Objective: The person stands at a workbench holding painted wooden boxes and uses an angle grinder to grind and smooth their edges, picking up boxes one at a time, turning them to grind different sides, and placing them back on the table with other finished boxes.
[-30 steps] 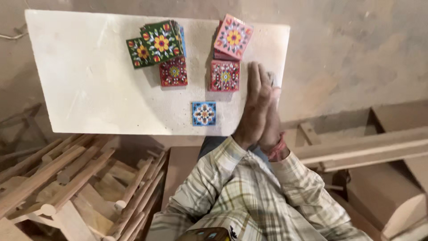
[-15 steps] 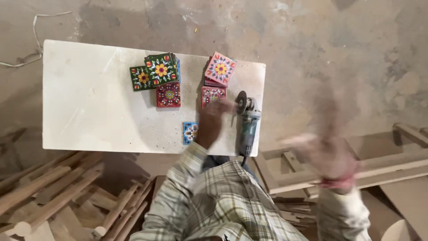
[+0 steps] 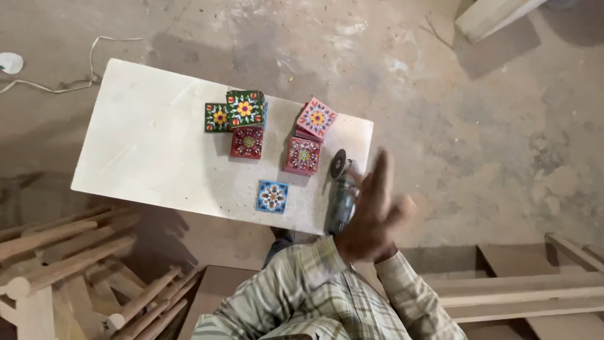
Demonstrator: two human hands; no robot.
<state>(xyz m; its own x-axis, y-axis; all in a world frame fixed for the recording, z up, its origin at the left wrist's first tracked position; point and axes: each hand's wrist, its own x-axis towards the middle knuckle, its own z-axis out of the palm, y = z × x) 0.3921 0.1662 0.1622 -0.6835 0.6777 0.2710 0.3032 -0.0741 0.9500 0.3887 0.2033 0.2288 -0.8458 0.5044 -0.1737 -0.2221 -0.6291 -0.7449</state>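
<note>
Grey-green angle grinder (image 3: pixel 343 200) with a round dark disc, lying on the near right corner of the pale stone slab (image 3: pixel 145 145), long axis running from the near edge away across the slab, disc end pointing to the far side, tail end at the near edge. Just right of it and partly over it, a blurred hand (image 3: pixel 371 214) raised with fingers spread and nothing gripped; not clear whether left or right, since both checked sleeves (image 3: pixel 327 296) meet beneath it, and not clear whether touching the grinder body. Other hand hidden, grip impossible to tell.

Glazed square ceramic tiles with flower patterns just left of the grinder: small blue-and-white tile (image 3: pixel 272 196) alone near the front edge; red tile (image 3: pixel 302 156) beside the disc with a pink tile (image 3: pixel 316 118) tilted on a small stack behind it; further left a second red tile (image 3: pixel 247 142), touching a green stack (image 3: pixel 245 108) and a flat green tile (image 3: pixel 218 118). Slab matte, dusty, rectangular. Rough concrete floor (image 3: pixel 478 126) around, turned wooden legs (image 3: pixel 69 264) piled at lower left, flat timber boards (image 3: pixel 522 296) at lower right, white cable (image 3: pixel 82 72) at upper left
</note>
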